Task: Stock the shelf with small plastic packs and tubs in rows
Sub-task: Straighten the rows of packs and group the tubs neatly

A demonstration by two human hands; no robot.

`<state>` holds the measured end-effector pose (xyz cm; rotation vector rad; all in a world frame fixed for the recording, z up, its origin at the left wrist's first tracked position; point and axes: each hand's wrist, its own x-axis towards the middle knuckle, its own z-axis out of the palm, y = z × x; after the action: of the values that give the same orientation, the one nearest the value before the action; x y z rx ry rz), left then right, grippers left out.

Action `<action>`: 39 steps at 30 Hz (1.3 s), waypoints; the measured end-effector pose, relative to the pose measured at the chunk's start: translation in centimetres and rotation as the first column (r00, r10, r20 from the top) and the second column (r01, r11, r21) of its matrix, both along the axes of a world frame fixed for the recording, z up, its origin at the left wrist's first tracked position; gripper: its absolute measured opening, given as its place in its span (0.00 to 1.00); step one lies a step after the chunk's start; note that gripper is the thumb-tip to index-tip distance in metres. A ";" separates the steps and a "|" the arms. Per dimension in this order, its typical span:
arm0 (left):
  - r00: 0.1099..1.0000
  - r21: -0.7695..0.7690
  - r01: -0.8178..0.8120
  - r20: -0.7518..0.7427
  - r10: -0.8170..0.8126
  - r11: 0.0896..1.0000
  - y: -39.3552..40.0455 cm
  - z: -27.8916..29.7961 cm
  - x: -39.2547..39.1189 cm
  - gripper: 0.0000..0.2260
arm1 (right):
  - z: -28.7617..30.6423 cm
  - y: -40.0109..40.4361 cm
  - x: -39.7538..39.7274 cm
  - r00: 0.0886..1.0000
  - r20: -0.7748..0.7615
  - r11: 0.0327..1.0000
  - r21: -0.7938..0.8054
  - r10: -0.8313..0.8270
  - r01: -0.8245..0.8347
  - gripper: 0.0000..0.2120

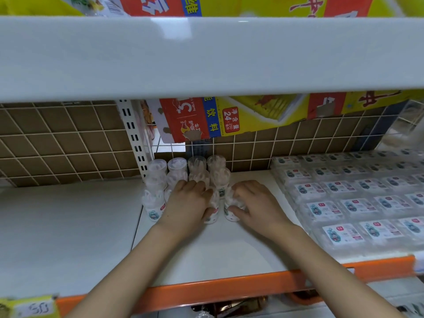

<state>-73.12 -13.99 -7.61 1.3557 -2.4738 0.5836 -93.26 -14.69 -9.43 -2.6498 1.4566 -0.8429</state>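
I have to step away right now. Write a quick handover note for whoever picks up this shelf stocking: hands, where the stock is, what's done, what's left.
Left hand grips one clear tub at the front of the tub block; right hand grips the tub beside it.
Done: rows of tubs stand upright against the back grid by the upright post; flat labelled packs fill the shelf's right side in rows.
Left: seat these two tubs, then fill the bare white shelf in front.

A red, yellow and blue drink carton stands behind the white wire grid at the back. Brown cardboard lines this grid, and a white slotted upright post rises beside it. A yellow price tag hangs at the lower left.
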 end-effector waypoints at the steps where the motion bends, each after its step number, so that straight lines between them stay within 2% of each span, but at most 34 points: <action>1: 1.000 -0.009 -0.025 0.000 0.025 1.000 0.2 0.1 0.0 0.18 | 0.0 0.0 0.0 1.000 -0.007 1.000 -0.008 0.005 -0.005 0.13; 5: 0.998 0.030 -0.068 -0.014 0.069 0.997 0.7 0.0 0.1 0.24 | -0.4 0.2 0.1 0.996 0.048 0.996 0.032 0.078 -0.080 0.14; 7: 0.997 0.061 -0.067 -0.029 0.069 0.996 0.8 0.0 0.2 0.27 | -0.7 0.3 0.1 0.988 0.102 0.990 0.071 0.115 -0.122 0.18; 14: 0.988 0.104 -0.122 -0.081 0.131 0.987 1.2 -0.4 -0.2 0.28 | -0.8 0.2 0.8 0.972 0.177 0.980 0.095 0.156 -0.175 0.25; 20: 0.984 0.069 -0.153 -0.084 0.159 0.986 1.1 -1.1 -0.4 0.25 | -2.2 -0.5 1.1 0.972 0.199 0.990 0.051 0.122 -0.135 0.19; 27: 0.986 0.011 -0.156 -0.056 0.157 0.988 1.0 -0.7 -0.6 0.20 | -3.1 -0.8 1.5 0.973 0.181 0.989 -0.057 0.145 -0.137 0.19; 32: 0.980 -0.037 -0.192 -0.067 0.189 0.981 1.0 -1.0 -0.6 0.21 | -3.2 -1.3 1.6 0.976 0.165 0.976 -0.185 0.145 -0.113 0.18; 39: 0.975 -0.060 -0.196 -0.115 0.188 0.979 0.8 -2.0 -0.3 0.25 | -3.3 -1.4 1.5 0.981 0.141 0.977 -0.180 0.136 -0.110 0.19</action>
<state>-73.40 -13.20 -9.66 1.5662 -2.2313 0.6150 -91.74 -16.04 -12.75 -2.6889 1.2226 -1.1788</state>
